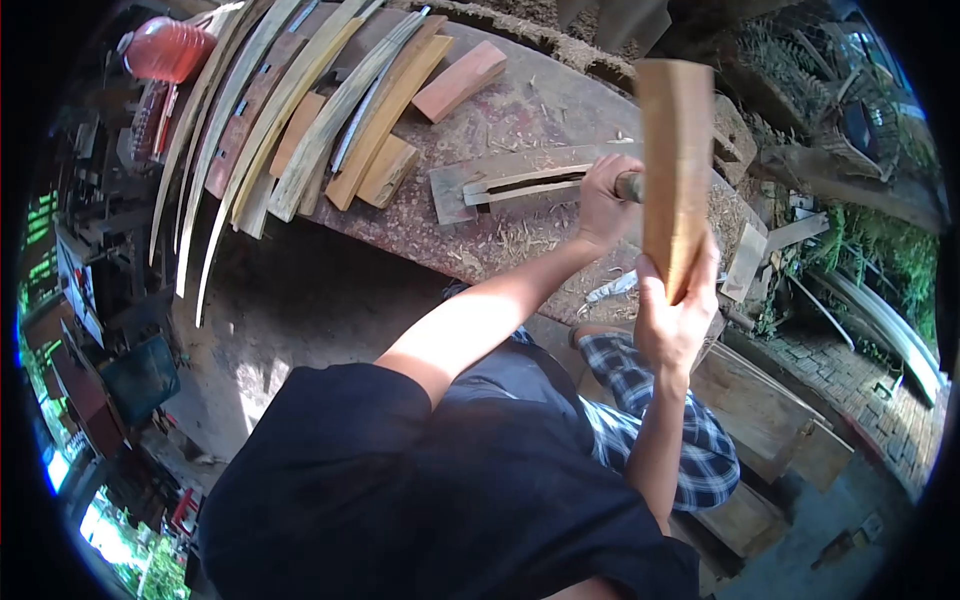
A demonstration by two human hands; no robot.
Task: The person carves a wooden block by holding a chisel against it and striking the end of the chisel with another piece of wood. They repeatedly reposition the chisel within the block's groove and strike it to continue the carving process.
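In my left hand [609,190] is a chisel [629,186], held by its round handle, fingers wrapped about it; its blade is hidden. Below it lies a pale wooden piece [535,184] with a long dark slot, on a flat board [455,192]. My right hand [682,305] grips the lower end of a thick wooden block [675,165], which stands upright in view and overlaps the handle's end. Wood chips [530,240] are scattered over the worn reddish workbench [390,235] around the slotted piece.
Long curved wooden strips [270,110] lie side by side at the bench's left, overhanging its edge. A reddish wood block [460,80] lies near them. A jug of red liquid [168,50] stands at the far left. A crumpled white-blue scrap [612,287] sits near the bench's front edge.
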